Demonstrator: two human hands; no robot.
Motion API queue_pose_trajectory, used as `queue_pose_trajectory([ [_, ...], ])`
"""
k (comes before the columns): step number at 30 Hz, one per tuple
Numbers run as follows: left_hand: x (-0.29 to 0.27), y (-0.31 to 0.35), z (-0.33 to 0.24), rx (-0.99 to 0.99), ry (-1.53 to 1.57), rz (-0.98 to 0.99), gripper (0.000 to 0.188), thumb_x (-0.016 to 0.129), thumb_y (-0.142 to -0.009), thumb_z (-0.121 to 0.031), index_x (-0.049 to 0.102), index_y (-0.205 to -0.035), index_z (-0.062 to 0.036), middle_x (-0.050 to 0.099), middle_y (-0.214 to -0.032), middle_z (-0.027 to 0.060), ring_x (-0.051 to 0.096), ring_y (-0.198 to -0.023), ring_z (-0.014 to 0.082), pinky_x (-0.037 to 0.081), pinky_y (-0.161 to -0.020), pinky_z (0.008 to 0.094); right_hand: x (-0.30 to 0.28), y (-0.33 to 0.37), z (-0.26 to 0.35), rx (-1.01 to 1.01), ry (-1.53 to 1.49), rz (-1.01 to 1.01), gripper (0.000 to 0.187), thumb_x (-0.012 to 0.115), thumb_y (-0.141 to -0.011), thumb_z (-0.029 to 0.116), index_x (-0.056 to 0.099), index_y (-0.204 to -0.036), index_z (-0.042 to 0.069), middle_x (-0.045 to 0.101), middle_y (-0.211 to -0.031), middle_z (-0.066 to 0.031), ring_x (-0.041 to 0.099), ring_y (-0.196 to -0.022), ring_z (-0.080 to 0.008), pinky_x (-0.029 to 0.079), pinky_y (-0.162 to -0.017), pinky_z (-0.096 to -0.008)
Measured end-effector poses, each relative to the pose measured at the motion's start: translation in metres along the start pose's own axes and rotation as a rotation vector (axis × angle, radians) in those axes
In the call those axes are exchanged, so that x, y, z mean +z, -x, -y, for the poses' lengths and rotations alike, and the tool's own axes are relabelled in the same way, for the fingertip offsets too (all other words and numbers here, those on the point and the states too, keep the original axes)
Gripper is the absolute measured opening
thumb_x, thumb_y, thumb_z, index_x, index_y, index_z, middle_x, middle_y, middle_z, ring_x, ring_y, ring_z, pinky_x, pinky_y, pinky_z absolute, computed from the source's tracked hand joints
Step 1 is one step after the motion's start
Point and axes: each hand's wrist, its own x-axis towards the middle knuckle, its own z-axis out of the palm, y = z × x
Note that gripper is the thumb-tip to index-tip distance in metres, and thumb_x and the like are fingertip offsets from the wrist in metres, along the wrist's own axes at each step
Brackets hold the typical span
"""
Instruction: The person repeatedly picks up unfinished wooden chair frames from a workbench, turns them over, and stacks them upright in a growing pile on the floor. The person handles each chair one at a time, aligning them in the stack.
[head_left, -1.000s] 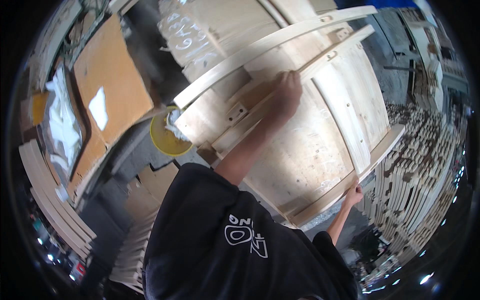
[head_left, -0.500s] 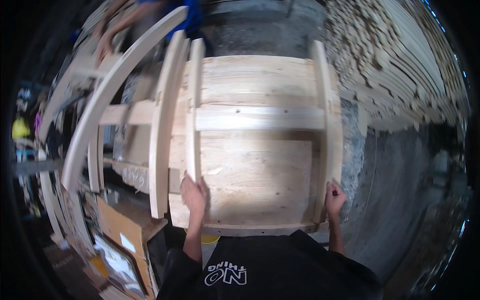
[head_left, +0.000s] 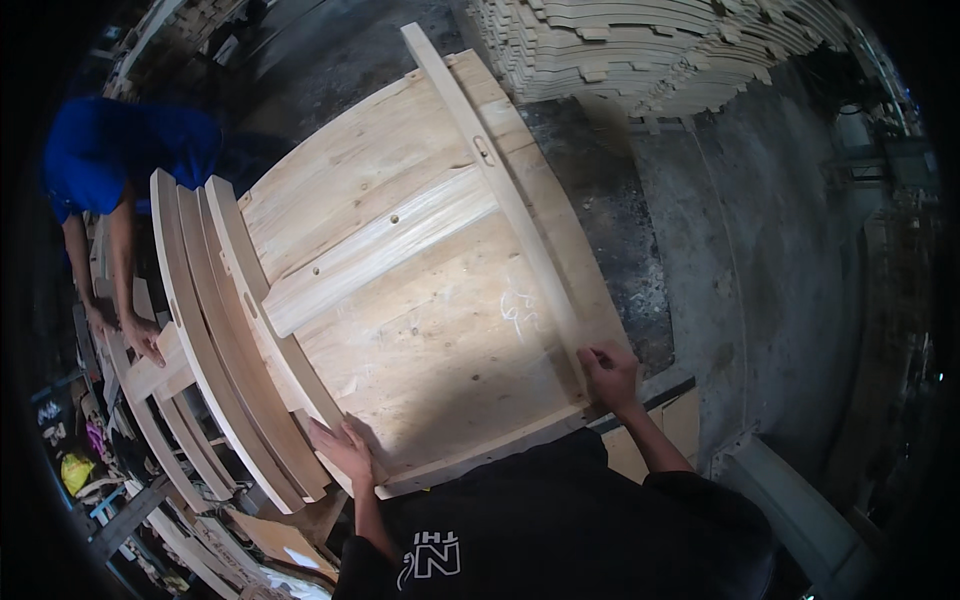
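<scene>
A pale wooden frame lies on a plywood panel (head_left: 440, 350). It has a left side rail (head_left: 285, 350), a right side rail (head_left: 520, 220) and a flat crosspiece (head_left: 385, 240) with two dark holes. My left hand (head_left: 345, 452) rests on the near end of the left rail, its fingers stretched and the thumb apart. At the right rail's near end, my right hand (head_left: 612, 380) is closed, with curled fingers at the rail. Part of that grip is hidden by the hand itself. An oblong slot shows on top of the right rail.
More curved wooden pieces (head_left: 215, 345) stand close on the left. Beyond them a person in blue (head_left: 130, 150) handles wood parts. Tall stacks of curved slats (head_left: 640, 60) rise at the far right. Concrete floor (head_left: 690, 220) runs along the right side.
My view has turned, so the frame and panel now slant up to the left. My left hand's fingers are more stretched out. The person in blue appears lower and farther left.
</scene>
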Motion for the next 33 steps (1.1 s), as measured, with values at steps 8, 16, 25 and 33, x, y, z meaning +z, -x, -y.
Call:
queue_pose_trajectory([
  [8, -0.016, -0.011, -0.003, 0.11, -0.033, 0.148, 0.077, 0.055, -0.094, -0.036, 0.019, -0.15, 0.0013, 0.018, -0.156, 0.0234, 0.013, -0.145, 0.0413, 0.014, -0.117, 0.0486, 0.013, -0.108, 0.054, -0.577, 0.223, -0.057, 0.025, 0.058, -0.091, 0.014, 0.066, -0.108, -0.002, 0.066, -0.103, -0.0201, 0.061, -0.094, -0.0366, 0.048, -0.084, -0.0446],
  [16, -0.029, 0.027, 0.008, 0.135, 0.001, 0.051, 0.084, 0.051, -0.094, -0.043, 0.011, -0.151, 0.0045, 0.013, -0.156, 0.0282, 0.007, -0.145, 0.0436, 0.007, -0.118, 0.0519, 0.101, -0.315, 0.203, -0.924, 0.696, -0.229, 0.04, 0.049, -0.095, 0.03, 0.054, -0.126, 0.004, 0.062, -0.121, -0.0111, 0.056, -0.112, -0.036, 0.043, -0.086, -0.0592],
  [25, -0.036, 0.071, 0.026, -0.055, -0.032, 0.442, 0.094, 0.049, -0.09, -0.052, 0.006, -0.151, 0.0036, 0.008, -0.159, 0.0224, 0.001, -0.147, 0.0407, -0.002, -0.118, 0.0527, 0.136, -0.352, 0.21, -0.764, 0.896, -0.005, 0.039, 0.043, -0.097, 0.03, 0.056, -0.126, 0.007, 0.059, -0.127, -0.0119, 0.046, -0.127, -0.038, 0.037, -0.095, -0.0675],
  [33, -0.028, 0.002, 0.029, 0.152, -0.089, 0.2, 0.087, 0.045, -0.092, -0.054, 0.013, -0.152, 0.0004, 0.012, -0.159, 0.0204, 0.005, -0.147, 0.0405, 0.0, -0.117, 0.054, 0.071, -0.256, 0.17, -0.891, 0.623, -0.029, 0.033, 0.051, -0.097, 0.018, 0.056, -0.126, 0.005, 0.056, -0.132, -0.0114, 0.043, -0.13, -0.039, 0.038, -0.101, -0.0524],
])
